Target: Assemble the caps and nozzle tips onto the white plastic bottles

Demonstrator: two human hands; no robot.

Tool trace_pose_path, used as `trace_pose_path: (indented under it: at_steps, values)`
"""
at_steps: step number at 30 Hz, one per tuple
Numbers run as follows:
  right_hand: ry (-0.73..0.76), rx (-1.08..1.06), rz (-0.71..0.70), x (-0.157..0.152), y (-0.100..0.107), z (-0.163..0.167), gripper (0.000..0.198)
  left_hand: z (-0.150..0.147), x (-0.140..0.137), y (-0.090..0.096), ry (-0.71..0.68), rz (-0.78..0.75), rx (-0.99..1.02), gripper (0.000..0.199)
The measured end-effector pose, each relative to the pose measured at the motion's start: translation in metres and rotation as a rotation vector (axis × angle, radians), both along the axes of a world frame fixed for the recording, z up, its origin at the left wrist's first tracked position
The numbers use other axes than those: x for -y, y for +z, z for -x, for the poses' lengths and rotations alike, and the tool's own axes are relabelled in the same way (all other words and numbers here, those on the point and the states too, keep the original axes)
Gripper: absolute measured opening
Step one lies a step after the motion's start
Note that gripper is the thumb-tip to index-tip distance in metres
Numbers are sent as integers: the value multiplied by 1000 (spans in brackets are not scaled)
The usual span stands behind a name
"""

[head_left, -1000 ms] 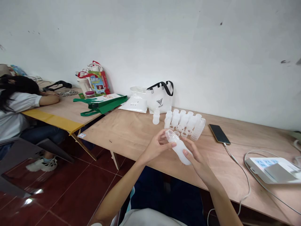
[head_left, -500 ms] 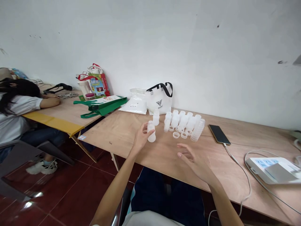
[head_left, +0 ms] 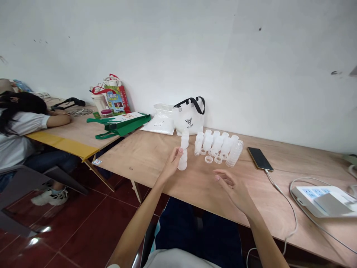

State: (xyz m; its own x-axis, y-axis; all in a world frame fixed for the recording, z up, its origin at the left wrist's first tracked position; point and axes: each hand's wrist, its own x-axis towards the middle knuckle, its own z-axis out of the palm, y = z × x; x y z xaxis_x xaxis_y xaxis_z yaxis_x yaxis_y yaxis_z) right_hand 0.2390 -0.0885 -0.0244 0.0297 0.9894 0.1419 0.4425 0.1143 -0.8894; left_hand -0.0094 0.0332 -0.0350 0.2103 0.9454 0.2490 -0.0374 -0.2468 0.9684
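Observation:
A translucent white plastic bottle [head_left: 183, 163] stands upright on the wooden table [head_left: 156, 175]. My left hand [head_left: 172, 163] is at its left side, with fingertips against or right beside its upper part. The thumb does not cross the bottle, and the far fingers are partly hidden. Directly behind is another translucent bottle [head_left: 184, 140]. To the right, several similar bottles [head_left: 218, 142] are grouped, with loose clear rings [head_left: 209, 159] in front of them. My right hand [head_left: 231, 186] hovers over the table near the front, fingers loosely bent and apart, holding nothing.
A phone [head_left: 260, 159] on a charging cable lies at right, beside a white device [head_left: 323, 201]. Against the wall are a white tote bag [head_left: 189, 121], a white plastic packet [head_left: 160, 123] and a green bag [head_left: 125, 126]. A person [head_left: 22, 119] leans on the neighbouring table.
The front bottle has shifted slightly right, in line with the one behind. My left thumb has come off its front. My right hand has drifted slightly right.

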Motion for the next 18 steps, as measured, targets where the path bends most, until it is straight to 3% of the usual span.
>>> trace_pose_path:
  at_steps: [8,12,18]
  values:
    - [-1,12,-19,-1,-2,-1,38,-13,2,-10,-45,103,114,44]
    - [-14,14,-25,-2,-3,-3,38,-20,9,-4,-54,107,95,50]
    - [3,2,-21,-4,-5,-3,39,-27,12,0,-82,122,187,42]
